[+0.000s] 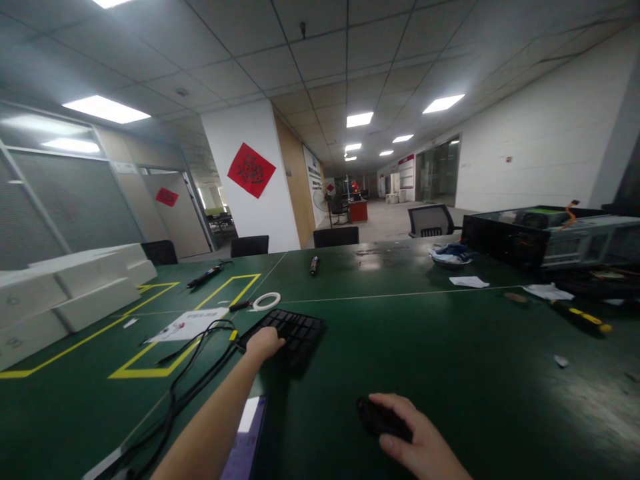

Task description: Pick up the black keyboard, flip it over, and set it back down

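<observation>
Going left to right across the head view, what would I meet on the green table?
Stacked white boxes, flat white printed sheet, flat white ring, small dark cylinder, rounded black object in the right hand, yellow-and-black elongated tool.

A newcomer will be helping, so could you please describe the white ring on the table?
On the green table, left of centre, the left hand touches a black grid. Just past its far left corner lies the white ring, the only round, open-centred thing nearby.
</observation>
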Demonstrator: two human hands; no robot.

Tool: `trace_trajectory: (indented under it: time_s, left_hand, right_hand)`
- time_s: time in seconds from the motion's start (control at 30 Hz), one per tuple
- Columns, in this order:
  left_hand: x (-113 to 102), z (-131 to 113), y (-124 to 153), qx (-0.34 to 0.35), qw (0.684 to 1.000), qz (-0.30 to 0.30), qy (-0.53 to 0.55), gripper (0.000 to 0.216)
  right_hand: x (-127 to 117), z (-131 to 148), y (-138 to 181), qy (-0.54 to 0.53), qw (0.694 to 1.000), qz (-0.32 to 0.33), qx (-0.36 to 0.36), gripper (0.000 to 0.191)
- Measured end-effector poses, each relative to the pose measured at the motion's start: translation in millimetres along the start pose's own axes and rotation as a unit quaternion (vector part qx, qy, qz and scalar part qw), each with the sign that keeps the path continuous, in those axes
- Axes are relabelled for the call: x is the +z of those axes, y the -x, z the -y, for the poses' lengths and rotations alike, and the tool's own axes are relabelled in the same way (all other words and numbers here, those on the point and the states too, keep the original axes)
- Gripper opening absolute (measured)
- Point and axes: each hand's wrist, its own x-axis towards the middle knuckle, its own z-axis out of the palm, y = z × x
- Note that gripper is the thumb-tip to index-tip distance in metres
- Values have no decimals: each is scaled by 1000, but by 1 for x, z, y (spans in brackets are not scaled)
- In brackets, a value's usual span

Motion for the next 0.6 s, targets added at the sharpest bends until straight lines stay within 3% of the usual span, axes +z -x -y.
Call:
trace_trajectory:
  time_s: [0.13, 0.23, 0.3, 0.4, 0.6]
  left_hand:
    - [0, -30, 28, 45, 997, 18, 52, 29]
    - [14, -57, 69, 136, 984, 28, 114, 30]
    - [28, -72, 99, 209, 956, 50, 199, 32]
    - [51, -87, 133, 253, 915, 67, 308, 36]
    - [70, -90, 149, 304, 890, 69, 333, 37]
  right_hand:
    - [-4, 7, 2, -40, 999, -12, 20, 60]
    - [-5, 1, 1, -65, 997, -42, 30, 58]
    - [-3, -9, -1, -81, 993, -80, -19, 55]
    - [-1, -29, -2, -101, 985, -126, -63, 53]
    - [-2, -33, 9, -98, 972, -213, -5, 41]
